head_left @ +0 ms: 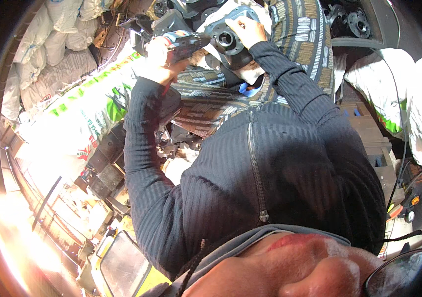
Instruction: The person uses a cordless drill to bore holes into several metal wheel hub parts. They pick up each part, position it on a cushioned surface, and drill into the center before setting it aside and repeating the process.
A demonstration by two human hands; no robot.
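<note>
Head view: the person's left hand (164, 67) is wrapped tight around the body of a handheld power grinder (178, 43), dark with a red band, its fingers closed about the tool's casing. The grinder's head points toward the upper left, where glare washes out the working end, so the disc itself cannot be made out. The right hand (247, 30) lies on top of a dark grey cast metal housing (228, 42) with a round bore facing the camera; the fingers are curled over its upper edge and pressed against the metal, steadying it. The housing sits on the person's lap, on a patterned cloth (302, 34) of dark and pale stripes, just right of the grinder and touching or nearly touching it. Both forearms wear ribbed dark sleeves (144, 143) of a zipped top.

Behind the housing lie more dark cast flanges (354, 20), piled at the upper right. White woven sacks (60, 44) are stacked at the upper left, and a white sack with green print (80, 116) lies beside the left arm. A stack of wooden pallets (369, 133) stands at the right.
</note>
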